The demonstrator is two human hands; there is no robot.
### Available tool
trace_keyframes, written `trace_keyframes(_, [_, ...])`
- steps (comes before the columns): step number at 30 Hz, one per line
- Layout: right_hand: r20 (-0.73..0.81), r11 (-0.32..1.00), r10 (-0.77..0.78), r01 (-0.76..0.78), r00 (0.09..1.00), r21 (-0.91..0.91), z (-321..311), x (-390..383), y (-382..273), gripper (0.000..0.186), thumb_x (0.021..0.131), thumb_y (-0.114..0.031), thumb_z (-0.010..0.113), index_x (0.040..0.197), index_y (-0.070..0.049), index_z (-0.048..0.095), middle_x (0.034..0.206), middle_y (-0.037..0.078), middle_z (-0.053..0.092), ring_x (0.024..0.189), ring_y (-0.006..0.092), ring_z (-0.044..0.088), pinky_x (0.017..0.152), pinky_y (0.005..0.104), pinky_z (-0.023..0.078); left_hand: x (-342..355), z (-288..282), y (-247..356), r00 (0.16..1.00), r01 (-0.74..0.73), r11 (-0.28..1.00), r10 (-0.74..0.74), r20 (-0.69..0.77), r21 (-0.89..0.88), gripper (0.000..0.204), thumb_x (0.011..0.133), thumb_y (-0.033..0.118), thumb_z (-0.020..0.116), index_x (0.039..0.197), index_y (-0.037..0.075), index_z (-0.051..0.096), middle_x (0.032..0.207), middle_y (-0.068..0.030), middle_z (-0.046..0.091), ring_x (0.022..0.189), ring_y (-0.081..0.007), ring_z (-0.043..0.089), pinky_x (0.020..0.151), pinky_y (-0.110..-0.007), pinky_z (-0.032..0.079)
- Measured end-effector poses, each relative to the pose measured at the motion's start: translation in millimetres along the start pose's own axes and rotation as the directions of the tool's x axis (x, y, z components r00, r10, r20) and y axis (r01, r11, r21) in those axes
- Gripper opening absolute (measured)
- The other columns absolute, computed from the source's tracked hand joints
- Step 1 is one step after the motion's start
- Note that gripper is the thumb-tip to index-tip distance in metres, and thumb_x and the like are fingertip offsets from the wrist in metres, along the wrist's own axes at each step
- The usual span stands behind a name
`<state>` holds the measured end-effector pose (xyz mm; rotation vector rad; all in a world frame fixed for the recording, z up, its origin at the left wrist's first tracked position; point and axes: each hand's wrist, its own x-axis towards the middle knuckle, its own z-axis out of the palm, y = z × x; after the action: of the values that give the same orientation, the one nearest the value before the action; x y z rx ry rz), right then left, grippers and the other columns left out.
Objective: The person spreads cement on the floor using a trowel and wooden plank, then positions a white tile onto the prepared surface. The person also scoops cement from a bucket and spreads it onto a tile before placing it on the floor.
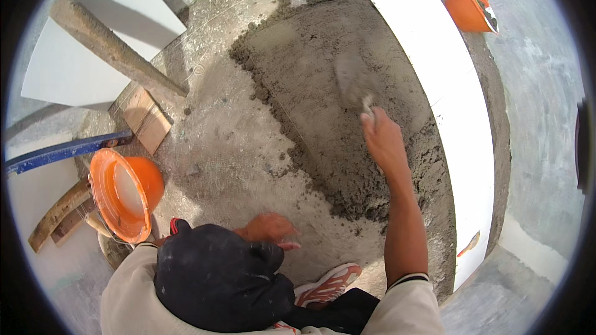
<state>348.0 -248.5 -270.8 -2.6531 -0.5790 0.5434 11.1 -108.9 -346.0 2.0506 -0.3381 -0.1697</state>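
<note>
Right hand [383,136] outstretched over mortar [304,62], grasping trowel [367,100]; left hand [268,228] close in, grip unclear.

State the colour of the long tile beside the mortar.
The long tile is white, seen best in the head view.

Passage lies along the floor [230,130] from the left hand [268,228] to the far side, bounded right by mortar [310,68]. Left side obstructed: near bucket [155,177], blue bar [68,151], block [147,121], leaning plank [112,43]. Over the mortar, room exists around right hand [383,136] and trowel [355,84]; rightward, flat slab [447,99], then wall [546,111], with far bucket [464,9] at the far-right corner.
</note>
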Motion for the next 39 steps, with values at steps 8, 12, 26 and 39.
trace_keyframes(8, [0.15,0.678,0.401,-0.403,0.904,0.615,1,49,1,0.046,0.108,-0.04,0.051,0.126,0.001,0.058,0.086,0.011,0.063,0.061,0.0173,0.065,0.052,0.037,0.053,2,3,2,1.0,0.007,1.0,-0.007,0.026,0.016,0.039,0.087,0.048,0.08,0.102,0.012,0.076,0.087,-0.0068,0.073,0.082,-0.0295,0.073,0.07,-0.041,0.059])
trace_keyframes(12, [0.325,0.792,0.179,-0.332,0.929,0.513,5,56,-33,0.047,0.107,-0.041,0.055,0.128,0.001,0.057,0.087,0.009,0.063,0.06,0.0142,0.064,0.049,0.0336,0.052,0,1,1,0.999,0.011,1.0,-0.012,0.042,0.007,0.038,0.089,0.047,0.079,0.103,0.012,0.076,0.089,-0.0067,0.073,0.082,-0.0291,0.073,0.07,-0.041,0.059])
trace_keyframes(26, [-0.013,0.933,-0.194,0.181,0.981,-0.31,-106,236,33,0.049,0.103,-0.044,0.058,0.124,-0.001,0.07,0.09,0.016,0.072,0.07,0.0222,0.067,0.067,0.0409,0.055,-2,6,-3,1.0,0.01,1.0,-0.01,-0.027,-0.016,0.037,0.091,0.048,0.077,0.104,0.014,0.076,0.093,-0.0054,0.074,0.09,-0.0267,0.073,0.074,-0.039,0.059])
trace_keyframes(39, [0.089,0.943,0.014,0.017,0.996,-0.333,-139,171,69,0.047,0.105,-0.04,0.057,0.121,0.002,0.071,0.092,0.018,0.073,0.072,0.027,0.068,0.071,0.0424,0.055,7,4,-2,0.998,0.045,0.999,-0.045,0.034,-0.014,0.034,0.089,0.046,0.08,0.102,0.015,0.076,0.091,-0.0042,0.075,0.086,-0.0241,0.074,0.075,-0.037,0.059])
